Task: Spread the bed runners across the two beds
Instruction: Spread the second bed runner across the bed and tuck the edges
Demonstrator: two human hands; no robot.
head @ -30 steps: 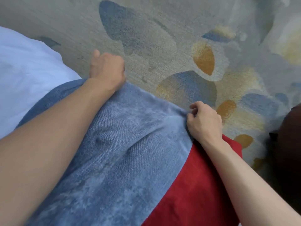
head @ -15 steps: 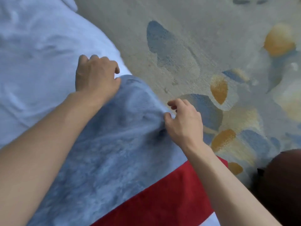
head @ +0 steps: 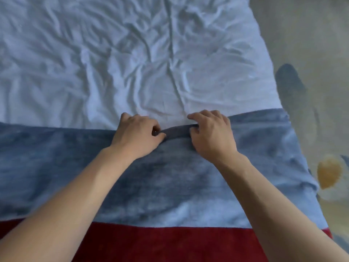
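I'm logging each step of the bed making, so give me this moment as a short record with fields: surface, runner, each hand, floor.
surface: bed with a wrinkled white sheet
runner: blue and red bed runner lying across the bed, its far edge folded up a little between the hands
left hand: left hand pinches the runner's far edge
right hand: right hand has its grip on the same edge, close beside
floor: patterned carpet to the right of the bed

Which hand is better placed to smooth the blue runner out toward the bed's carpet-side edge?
Probably the right hand: it grips the blue plush bed runner's far edge nearer that side; the left hand sits farther away.
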